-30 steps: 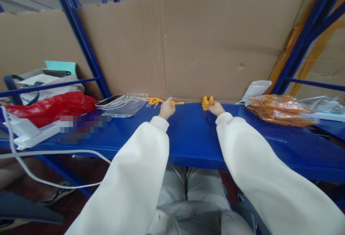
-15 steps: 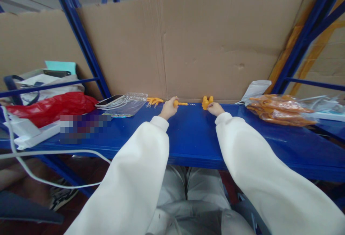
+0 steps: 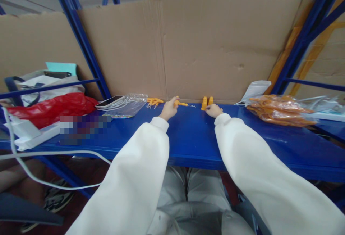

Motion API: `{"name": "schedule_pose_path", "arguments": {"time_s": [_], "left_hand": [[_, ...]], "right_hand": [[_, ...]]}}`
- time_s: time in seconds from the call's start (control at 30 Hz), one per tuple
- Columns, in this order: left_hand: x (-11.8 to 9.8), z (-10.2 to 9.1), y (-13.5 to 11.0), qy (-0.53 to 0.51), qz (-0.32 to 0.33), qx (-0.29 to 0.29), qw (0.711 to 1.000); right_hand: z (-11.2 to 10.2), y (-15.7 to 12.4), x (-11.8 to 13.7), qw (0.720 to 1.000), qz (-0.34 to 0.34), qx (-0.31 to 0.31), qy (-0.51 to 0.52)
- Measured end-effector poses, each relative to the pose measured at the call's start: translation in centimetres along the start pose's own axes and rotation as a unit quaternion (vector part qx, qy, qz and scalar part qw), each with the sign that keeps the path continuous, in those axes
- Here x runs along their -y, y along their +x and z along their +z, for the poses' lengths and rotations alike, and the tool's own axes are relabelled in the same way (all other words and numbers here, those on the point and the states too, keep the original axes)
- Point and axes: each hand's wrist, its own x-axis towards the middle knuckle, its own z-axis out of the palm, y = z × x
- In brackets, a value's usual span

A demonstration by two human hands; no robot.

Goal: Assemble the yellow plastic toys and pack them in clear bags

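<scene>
My left hand (image 3: 169,109) is closed around the thick end of an orange ribbed rod (image 3: 183,104), which points to the right just above the shelf. My right hand (image 3: 215,111) has its fingers closed on the lower right of an orange two-pronged piece (image 3: 204,103), whose two rounded prongs stand upright side by side. Between the hands, a row of small silvery bits (image 3: 192,105) lies on the blue shelf (image 3: 194,134). Left of my left hand is an orange branched piece (image 3: 154,101) with small metal bits by it. My fingers hide parts of both held pieces.
A cardboard sheet (image 3: 202,44) stands along the back. To the left lie a clear bag (image 3: 129,109), a phone (image 3: 110,102), a red bag (image 3: 56,109) and a white power strip (image 3: 40,138). Bagged orange parts (image 3: 277,111) lie at right.
The two-pronged piece has turned in my right hand, so its prongs now show as two separate rounded columns. My right hand has shifted slightly left. My left hand stays nearly still.
</scene>
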Motion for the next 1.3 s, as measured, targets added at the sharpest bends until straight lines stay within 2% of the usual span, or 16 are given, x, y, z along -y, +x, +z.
{"name": "schedule_pose_path", "arguments": {"time_s": [0.1,0.23,0.33,0.43,0.53,0.7,0.77,0.83,0.93,1.07,1.2,1.3], "left_hand": [[-0.2,0.0,0.0,-0.01,0.01,0.01,1.0],[-0.7,-0.2,-0.1,-0.022,0.037,0.02,0.999],[-0.9,-0.2,-0.2,-0.027,0.055,0.024,0.998],[-1.1,-0.2,-0.2,-0.031,0.077,0.018,0.996],[-1.2,-0.1,0.0,-0.035,0.115,0.002,0.993],[-2.1,-0.1,-0.1,-0.025,0.174,-0.026,0.984],[-2.7,-0.2,-0.4,-0.024,0.183,-0.039,0.982],[-3.4,-0.2,-0.7,-0.024,0.192,-0.036,0.98],[-4.4,0.1,-1.3,-0.027,0.192,0.028,0.981],[-5.0,0.6,-2.0,-0.053,0.137,0.13,0.981],[-5.3,0.6,-2.2,-0.084,0.081,0.151,0.982],[-5.4,0.5,-2.1,-0.099,0.063,0.166,0.979]], "right_hand": [[-0.1,-0.6,1.6,1.0,0.004,-0.001,-0.011],[0.3,-1.5,4.2,0.989,-0.04,0.065,0.125],[0.8,-2.4,5.8,0.964,-0.058,0.149,0.214],[0.8,-3.3,6.7,0.945,-0.059,0.191,0.26],[0.4,-3.9,7.1,0.919,-0.032,0.237,0.314],[-0.3,-4.2,7.2,0.859,0.021,0.339,0.382],[-0.4,-4.2,7.2,0.849,0.037,0.339,0.403],[-0.5,-4.0,7.1,0.85,0.053,0.314,0.419],[-0.3,-3.7,6.8,0.863,0.061,0.272,0.421],[0.0,-3.5,6.5,0.882,0.047,0.252,0.396],[0.3,-3.5,6.4,0.883,0.047,0.247,0.397],[0.4,-3.5,6.4,0.879,0.051,0.25,0.402]]}}
